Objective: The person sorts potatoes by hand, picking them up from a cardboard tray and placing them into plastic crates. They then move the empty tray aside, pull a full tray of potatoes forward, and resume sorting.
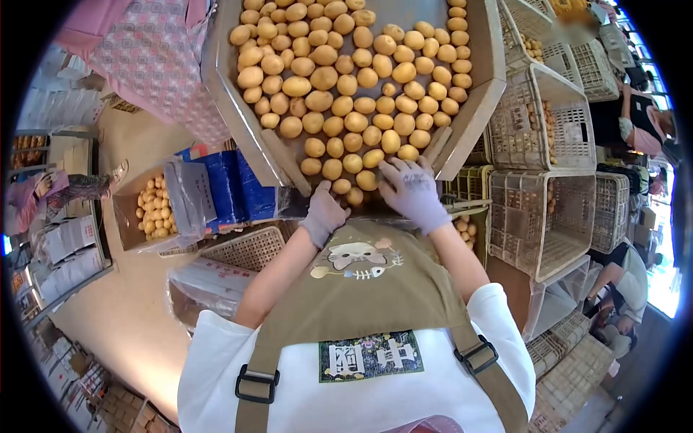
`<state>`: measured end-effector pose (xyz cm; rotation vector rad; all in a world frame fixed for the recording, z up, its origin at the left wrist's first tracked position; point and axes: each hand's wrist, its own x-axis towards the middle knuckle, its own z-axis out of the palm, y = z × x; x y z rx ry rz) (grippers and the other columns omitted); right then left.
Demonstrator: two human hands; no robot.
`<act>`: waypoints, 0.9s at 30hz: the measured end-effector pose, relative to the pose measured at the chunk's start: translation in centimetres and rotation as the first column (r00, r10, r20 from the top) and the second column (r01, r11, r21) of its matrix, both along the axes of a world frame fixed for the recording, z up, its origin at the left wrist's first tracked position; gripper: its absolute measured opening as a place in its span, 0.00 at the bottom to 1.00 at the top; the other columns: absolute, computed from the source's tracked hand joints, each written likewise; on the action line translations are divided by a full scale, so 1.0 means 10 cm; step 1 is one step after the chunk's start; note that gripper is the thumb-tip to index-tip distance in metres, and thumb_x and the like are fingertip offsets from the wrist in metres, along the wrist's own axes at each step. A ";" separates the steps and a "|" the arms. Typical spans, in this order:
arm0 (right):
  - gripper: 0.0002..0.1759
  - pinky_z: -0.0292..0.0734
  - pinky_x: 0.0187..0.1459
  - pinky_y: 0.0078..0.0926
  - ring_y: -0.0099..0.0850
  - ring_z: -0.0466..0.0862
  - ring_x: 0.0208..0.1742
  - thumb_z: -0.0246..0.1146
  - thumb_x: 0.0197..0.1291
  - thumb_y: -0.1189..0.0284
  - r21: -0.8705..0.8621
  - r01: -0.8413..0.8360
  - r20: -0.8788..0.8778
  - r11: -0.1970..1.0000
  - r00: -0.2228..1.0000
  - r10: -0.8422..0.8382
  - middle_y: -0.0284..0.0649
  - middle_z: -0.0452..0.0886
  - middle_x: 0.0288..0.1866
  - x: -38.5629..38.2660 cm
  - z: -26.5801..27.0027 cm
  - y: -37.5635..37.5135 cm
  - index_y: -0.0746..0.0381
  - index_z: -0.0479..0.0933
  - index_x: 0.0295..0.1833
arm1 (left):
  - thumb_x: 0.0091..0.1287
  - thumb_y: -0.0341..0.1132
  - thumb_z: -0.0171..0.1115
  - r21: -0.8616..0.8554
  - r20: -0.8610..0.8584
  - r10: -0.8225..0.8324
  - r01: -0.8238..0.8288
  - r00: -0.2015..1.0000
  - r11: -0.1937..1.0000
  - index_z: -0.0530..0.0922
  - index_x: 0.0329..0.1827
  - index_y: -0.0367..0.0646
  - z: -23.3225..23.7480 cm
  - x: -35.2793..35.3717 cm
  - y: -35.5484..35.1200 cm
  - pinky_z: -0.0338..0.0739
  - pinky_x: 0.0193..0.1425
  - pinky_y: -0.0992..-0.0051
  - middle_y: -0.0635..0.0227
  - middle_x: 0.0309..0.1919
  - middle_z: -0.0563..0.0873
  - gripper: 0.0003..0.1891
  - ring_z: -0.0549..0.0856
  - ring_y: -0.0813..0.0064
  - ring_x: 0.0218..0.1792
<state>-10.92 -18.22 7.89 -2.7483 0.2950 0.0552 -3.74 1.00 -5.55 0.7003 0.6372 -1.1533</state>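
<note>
Small round yellow-brown produce, resembling potatoes (346, 85), lies spread over a tray with raised sides (480, 108), which narrows toward my body. At the tray's near left corner is my left hand (326, 214) in a pale glove. Its thumb and forefinger are apart beside a few potatoes, and its other fingers are partly hidden. My right hand (413, 193), also gloved, has its fingers stretched over the near right edge, touching or close to the front potatoes. Nothing shows lifted in either hand.
At left stands a carton (130, 216) of the same produce, near a plastic basket (249, 249). Stacked plastic crates (541, 224) line the right side, some holding produce. Someone in a pink patterned garment (155, 65) is at upper left; other people are at far right.
</note>
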 end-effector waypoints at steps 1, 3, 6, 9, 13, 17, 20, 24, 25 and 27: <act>0.21 0.72 0.61 0.48 0.45 0.82 0.53 0.65 0.59 0.66 0.039 -0.001 -0.150 0.999 0.989 0.006 0.43 0.81 0.55 0.04 -0.06 -0.04 0.58 0.80 0.59 | 0.77 0.61 0.42 -0.010 0.098 -0.034 0.035 0.995 0.999 0.64 0.77 0.58 -0.13 -0.04 0.04 0.53 0.77 0.35 0.73 0.78 0.64 0.30 0.66 0.61 0.76; 0.24 0.69 0.64 0.51 0.48 0.78 0.62 0.65 0.59 0.62 -0.127 0.178 0.265 0.976 0.954 -0.140 0.44 0.79 0.60 0.23 -0.02 -0.03 0.51 0.79 0.62 | 0.74 0.65 0.47 -0.091 0.032 0.080 -0.076 0.996 0.993 0.63 0.78 0.56 0.18 0.02 -0.01 0.53 0.77 0.35 0.71 0.79 0.63 0.35 0.63 0.59 0.78; 0.29 0.67 0.68 0.53 0.45 0.71 0.71 0.67 0.56 0.58 -0.344 0.003 0.097 0.939 0.995 0.032 0.41 0.80 0.63 0.27 -0.23 0.00 0.47 0.79 0.65 | 0.67 0.75 0.48 -0.196 -0.161 0.210 -0.240 0.964 0.951 0.59 0.81 0.56 0.31 0.06 0.00 0.52 0.77 0.31 0.66 0.80 0.61 0.46 0.59 0.56 0.80; 0.21 0.80 0.52 0.47 0.45 0.83 0.55 0.65 0.58 0.66 0.069 0.081 0.083 0.994 0.993 -0.087 0.43 0.83 0.57 0.57 -0.19 -0.35 0.48 0.82 0.60 | 0.65 0.79 0.44 -0.293 -0.098 0.207 -0.227 0.973 0.929 0.54 0.83 0.56 0.50 0.14 -0.09 0.51 0.77 0.30 0.64 0.81 0.59 0.50 0.58 0.55 0.80; 0.14 0.80 0.52 0.44 0.45 0.85 0.54 0.61 0.65 0.67 -0.162 0.115 -0.135 0.980 0.981 -0.137 0.47 0.82 0.55 1.07 -0.15 -0.52 0.51 0.80 0.56 | 0.63 0.82 0.39 -0.399 -0.187 0.216 -0.275 0.958 0.875 0.52 0.84 0.56 0.41 0.17 -0.20 0.48 0.77 0.27 0.64 0.83 0.57 0.53 0.57 0.51 0.82; 0.15 0.80 0.52 0.44 0.46 0.84 0.56 0.58 0.67 0.69 -0.209 -0.007 -0.254 0.978 0.966 -0.048 0.45 0.81 0.54 1.11 -0.19 -0.61 0.49 0.79 0.58 | 0.62 0.83 0.38 -0.431 -0.183 0.230 -0.288 0.956 0.855 0.53 0.84 0.56 0.40 0.17 -0.18 0.52 0.75 0.24 0.63 0.83 0.56 0.54 0.56 0.47 0.82; 0.20 0.82 0.48 0.45 0.46 0.84 0.55 0.59 0.66 0.70 -0.276 -0.146 -0.192 0.950 0.977 0.094 0.44 0.81 0.50 0.87 -0.29 -0.65 0.44 0.78 0.62 | 0.63 0.83 0.38 -0.484 -0.112 0.222 -0.249 0.969 0.839 0.53 0.84 0.57 0.38 0.18 -0.17 0.55 0.72 0.23 0.63 0.83 0.56 0.53 0.56 0.46 0.82; 0.18 0.82 0.49 0.42 0.46 0.85 0.50 0.61 0.64 0.71 -0.207 -0.013 -0.130 0.978 0.991 -0.015 0.44 0.82 0.50 0.85 -0.29 -0.62 0.44 0.82 0.59 | 0.64 0.82 0.38 -0.454 -0.184 0.233 -0.293 0.955 0.841 0.53 0.84 0.57 0.40 0.17 -0.17 0.55 0.72 0.23 0.63 0.83 0.56 0.52 0.55 0.46 0.82; 0.20 0.82 0.48 0.43 0.46 0.85 0.48 0.62 0.61 0.75 -0.133 -0.033 0.009 0.991 0.999 0.035 0.45 0.81 0.50 0.76 -0.16 -0.62 0.45 0.82 0.58 | 0.64 0.81 0.38 -0.448 -0.184 0.235 -0.294 0.954 0.844 0.53 0.84 0.56 0.40 0.18 -0.16 0.55 0.72 0.23 0.63 0.83 0.56 0.52 0.55 0.46 0.82; 0.24 0.82 0.44 0.42 0.45 0.85 0.43 0.64 0.53 0.83 -0.162 -0.115 0.356 0.980 0.919 0.167 0.44 0.82 0.48 0.54 0.20 -0.82 0.49 0.83 0.55 | 0.65 0.81 0.38 -0.451 -0.189 0.247 -0.308 0.950 0.838 0.53 0.84 0.56 0.41 0.19 -0.18 0.54 0.73 0.23 0.64 0.84 0.55 0.51 0.55 0.47 0.82</act>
